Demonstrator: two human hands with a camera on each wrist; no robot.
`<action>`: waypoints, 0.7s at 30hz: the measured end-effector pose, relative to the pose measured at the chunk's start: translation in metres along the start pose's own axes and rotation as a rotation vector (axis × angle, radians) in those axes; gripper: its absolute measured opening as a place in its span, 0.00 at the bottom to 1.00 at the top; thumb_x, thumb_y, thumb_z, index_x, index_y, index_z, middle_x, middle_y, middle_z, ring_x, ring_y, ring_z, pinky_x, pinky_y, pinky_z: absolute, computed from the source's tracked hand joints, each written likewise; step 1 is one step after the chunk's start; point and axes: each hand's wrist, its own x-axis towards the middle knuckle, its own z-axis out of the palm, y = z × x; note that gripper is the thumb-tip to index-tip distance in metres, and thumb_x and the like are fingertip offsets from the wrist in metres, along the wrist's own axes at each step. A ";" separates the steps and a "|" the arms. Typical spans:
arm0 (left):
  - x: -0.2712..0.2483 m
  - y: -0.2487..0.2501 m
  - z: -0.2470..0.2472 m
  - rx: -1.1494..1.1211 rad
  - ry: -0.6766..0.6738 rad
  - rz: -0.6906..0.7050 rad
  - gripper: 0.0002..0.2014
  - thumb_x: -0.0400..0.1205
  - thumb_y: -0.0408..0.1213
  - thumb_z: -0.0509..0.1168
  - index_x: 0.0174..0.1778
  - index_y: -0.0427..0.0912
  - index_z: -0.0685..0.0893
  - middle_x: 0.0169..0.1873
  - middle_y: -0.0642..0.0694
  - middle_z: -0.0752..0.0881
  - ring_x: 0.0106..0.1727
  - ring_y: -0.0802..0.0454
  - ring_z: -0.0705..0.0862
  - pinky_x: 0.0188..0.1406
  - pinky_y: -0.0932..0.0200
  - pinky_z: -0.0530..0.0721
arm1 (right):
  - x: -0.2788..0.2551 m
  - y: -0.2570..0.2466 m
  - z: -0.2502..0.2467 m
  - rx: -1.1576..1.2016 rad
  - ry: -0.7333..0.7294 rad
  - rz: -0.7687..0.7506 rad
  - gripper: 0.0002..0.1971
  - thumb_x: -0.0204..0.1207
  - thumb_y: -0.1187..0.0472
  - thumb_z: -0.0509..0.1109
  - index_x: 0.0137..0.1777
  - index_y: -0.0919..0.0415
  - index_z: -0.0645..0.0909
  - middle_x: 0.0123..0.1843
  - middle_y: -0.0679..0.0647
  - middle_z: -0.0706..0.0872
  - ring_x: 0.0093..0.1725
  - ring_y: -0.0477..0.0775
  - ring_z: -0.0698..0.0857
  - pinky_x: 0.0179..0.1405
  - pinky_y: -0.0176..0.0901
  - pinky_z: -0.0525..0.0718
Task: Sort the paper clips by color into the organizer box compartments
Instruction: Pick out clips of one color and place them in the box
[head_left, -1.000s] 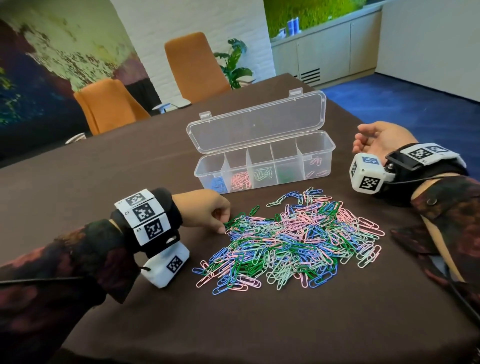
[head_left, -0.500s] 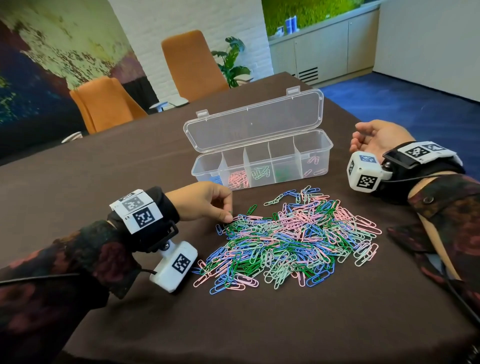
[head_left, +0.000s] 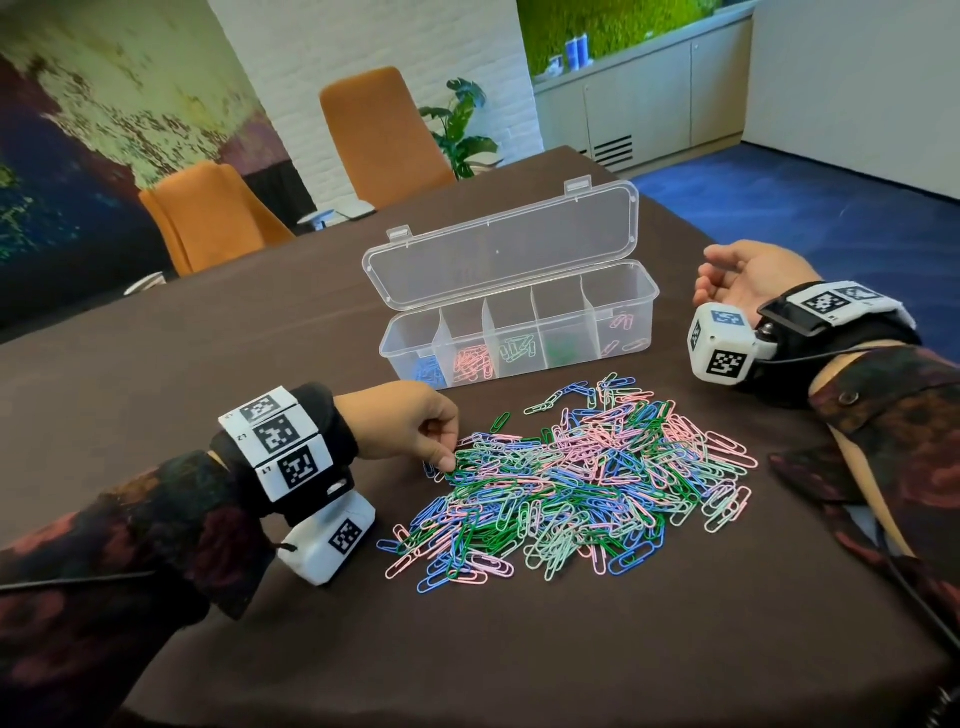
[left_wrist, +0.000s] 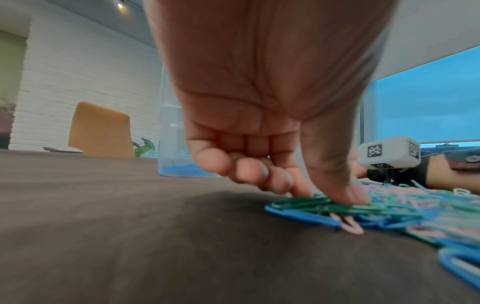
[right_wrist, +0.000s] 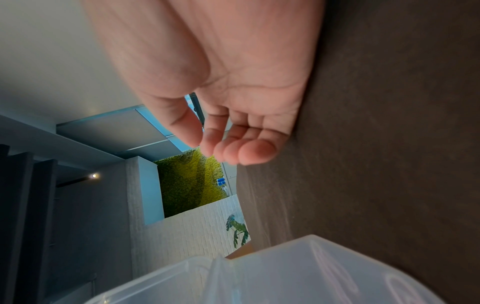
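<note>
With dark green clips pinched in the left hand and the right hand relaxed and empty, tangled neighbours of other colours could be dragged along.

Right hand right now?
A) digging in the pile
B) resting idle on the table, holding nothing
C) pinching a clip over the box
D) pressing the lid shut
B: the right hand lies palm-up on the table beside the box, fingers loosely curled and holding nothing in the wrist view.
</note>
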 end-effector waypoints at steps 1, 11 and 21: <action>-0.002 -0.002 0.000 0.003 0.017 -0.001 0.10 0.75 0.43 0.74 0.34 0.54 0.78 0.32 0.54 0.83 0.32 0.64 0.77 0.37 0.67 0.73 | 0.000 0.000 0.000 -0.002 0.002 0.002 0.05 0.80 0.62 0.61 0.46 0.59 0.78 0.38 0.52 0.76 0.32 0.47 0.75 0.24 0.32 0.79; -0.012 -0.005 0.005 -0.044 0.033 0.069 0.14 0.73 0.38 0.76 0.49 0.47 0.79 0.41 0.58 0.78 0.37 0.72 0.75 0.37 0.76 0.71 | 0.000 0.000 0.001 0.000 0.005 0.005 0.05 0.80 0.62 0.60 0.45 0.59 0.78 0.38 0.52 0.76 0.32 0.47 0.75 0.23 0.33 0.78; -0.004 -0.003 0.004 0.069 0.054 0.092 0.08 0.77 0.38 0.72 0.38 0.51 0.79 0.37 0.55 0.81 0.35 0.69 0.77 0.36 0.75 0.70 | 0.003 0.001 0.000 0.000 -0.003 0.009 0.05 0.79 0.63 0.61 0.45 0.60 0.78 0.37 0.52 0.76 0.32 0.47 0.75 0.24 0.32 0.79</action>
